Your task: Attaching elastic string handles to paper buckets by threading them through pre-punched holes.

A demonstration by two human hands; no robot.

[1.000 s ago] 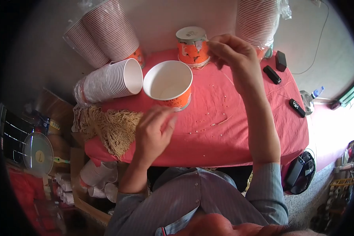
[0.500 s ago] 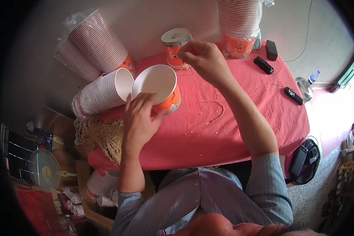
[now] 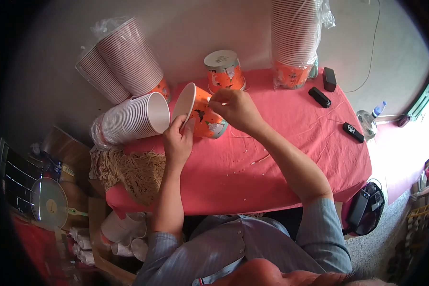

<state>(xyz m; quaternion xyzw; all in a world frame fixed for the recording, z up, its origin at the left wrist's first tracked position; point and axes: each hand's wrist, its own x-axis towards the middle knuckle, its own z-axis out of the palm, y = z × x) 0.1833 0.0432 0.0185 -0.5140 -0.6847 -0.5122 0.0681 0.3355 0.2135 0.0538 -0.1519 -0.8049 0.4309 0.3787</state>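
My left hand (image 3: 178, 141) grips the rim of an orange paper cup (image 3: 201, 113) that lies tilted on its side over the red table (image 3: 291, 162), mouth turned left. Pinched fingers of my right hand (image 3: 234, 107) press on the cup's upper side wall. A thin pale string (image 3: 252, 159) trails across the cloth below that hand. Behind them stands another orange cup (image 3: 224, 71), upside down.
A lying stack of white cups (image 3: 128, 121) sits at the left, bagged cup stacks (image 3: 121, 62) lean behind it, and a tall bagged stack (image 3: 295, 38) stands at the back. Beige twine (image 3: 131, 169) hangs off the table's left end. Small black devices (image 3: 319, 97) lie right.
The cup stood upright with my left hand moving up to it; now it is tipped on its side in my left hand. My right hand came back from the far cup onto this one.
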